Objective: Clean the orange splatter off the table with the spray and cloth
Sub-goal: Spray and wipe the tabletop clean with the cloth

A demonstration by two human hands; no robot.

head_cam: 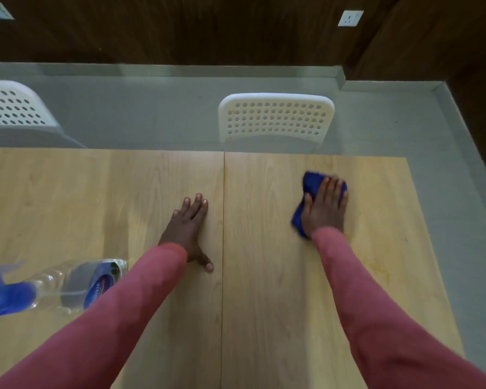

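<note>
My right hand (324, 209) presses flat on a crumpled blue cloth (310, 183) on the right half of the light wooden table (110, 192). Faint orange-yellow marks (379, 269) show on the wood just right of my right forearm. My left hand (190, 228) lies flat on the table with straight fingers, beside the centre seam, holding nothing. A clear spray bottle (68, 284) with a blue trigger head and blue label lies on its side at the left, partly behind my left sleeve.
A white perforated chair (275, 117) stands behind the table's far edge, and another white chair (11, 108) is at the far left. Grey floor surrounds the table; its right edge runs close to my right arm. A dark wooden wall stands behind.
</note>
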